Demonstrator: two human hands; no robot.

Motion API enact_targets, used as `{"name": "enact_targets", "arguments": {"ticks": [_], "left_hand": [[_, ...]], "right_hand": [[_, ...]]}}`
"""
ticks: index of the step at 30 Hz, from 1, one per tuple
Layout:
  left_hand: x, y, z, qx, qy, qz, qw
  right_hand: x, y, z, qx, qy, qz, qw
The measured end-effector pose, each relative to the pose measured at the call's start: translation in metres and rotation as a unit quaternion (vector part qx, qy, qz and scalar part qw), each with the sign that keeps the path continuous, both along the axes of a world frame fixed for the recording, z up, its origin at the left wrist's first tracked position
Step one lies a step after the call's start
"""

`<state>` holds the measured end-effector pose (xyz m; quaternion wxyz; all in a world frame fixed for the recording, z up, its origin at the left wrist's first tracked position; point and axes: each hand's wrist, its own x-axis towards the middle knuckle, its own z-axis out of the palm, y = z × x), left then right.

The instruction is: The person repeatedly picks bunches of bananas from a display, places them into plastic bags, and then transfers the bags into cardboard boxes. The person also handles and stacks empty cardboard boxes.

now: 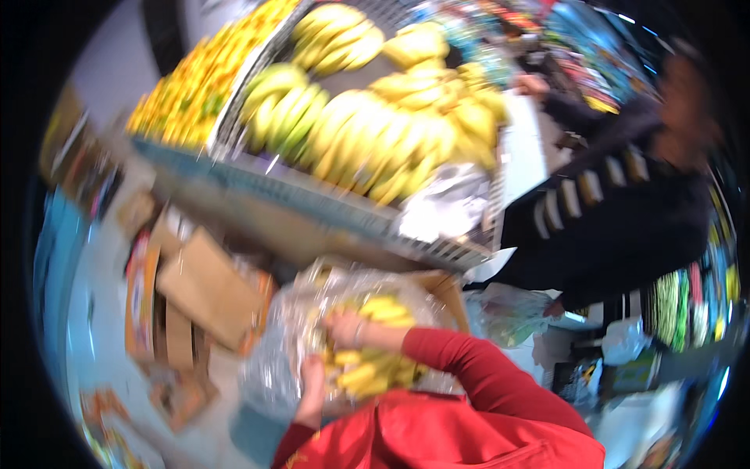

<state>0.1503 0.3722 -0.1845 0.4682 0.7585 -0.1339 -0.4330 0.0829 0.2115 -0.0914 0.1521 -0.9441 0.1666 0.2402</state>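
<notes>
Right in front of me stands a cardboard box (450, 293) lined with a clear plastic bag (266, 378), with yellow bananas (372, 378) inside. My right hand (344, 328) reaches over the bananas and touches the far left part of the bunch or the plastic there. At the box's near left side, my left hand (313, 378) is against the plastic liner. Motion blur hides the fingers of both hands, so their grip on fruit or plastic is unclear.
Beyond the box, a raised display crate (445, 249) holds several banana bunches (381, 138) and a shiny plastic bag (448, 202). Small yellow-orange fruit (205, 82) fills the bin to its left. Cardboard cartons (211, 287) lie at left. A person in dark clothing (609, 228) stands at right, holding a plastic bag (510, 313).
</notes>
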Motion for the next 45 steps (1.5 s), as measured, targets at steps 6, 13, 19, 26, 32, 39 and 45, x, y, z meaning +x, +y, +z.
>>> {"name": "enact_targets", "arguments": {"ticks": [6, 13, 19, 26, 32, 39, 45], "left_hand": [[0.011, -0.017, -0.02, 0.102, -0.075, -0.015, 0.992], [0.029, -0.017, -0.054, 0.125, -0.079, -0.081, 0.986], [0.041, -0.015, -0.075, 0.15, 0.002, -0.086, 0.985], [0.024, -0.017, -0.043, 0.122, 0.002, -0.067, 0.99], [-0.034, -0.044, 0.058, 0.044, -0.512, -0.133, 0.847], [-0.095, -0.104, 0.175, -0.362, 0.377, -0.249, 0.815], [-0.107, -0.111, 0.198, -0.318, 0.352, -0.124, 0.872]], "right_hand": [[-0.018, 0.006, 0.015, 0.054, -0.061, 0.037, 0.996], [-0.089, -0.114, 0.145, 0.079, -0.432, -0.092, 0.894], [-0.201, -0.292, 0.258, 0.171, -0.656, -0.396, 0.619], [-0.227, -0.205, 0.14, 0.003, -0.397, -0.301, 0.867], [-0.192, -0.168, 0.094, -0.198, -0.506, -0.266, 0.796], [-0.182, -0.067, 0.124, 0.003, -0.588, -0.039, 0.808], [-0.205, -0.01, 0.139, 0.061, -0.54, -0.055, 0.837]]}}
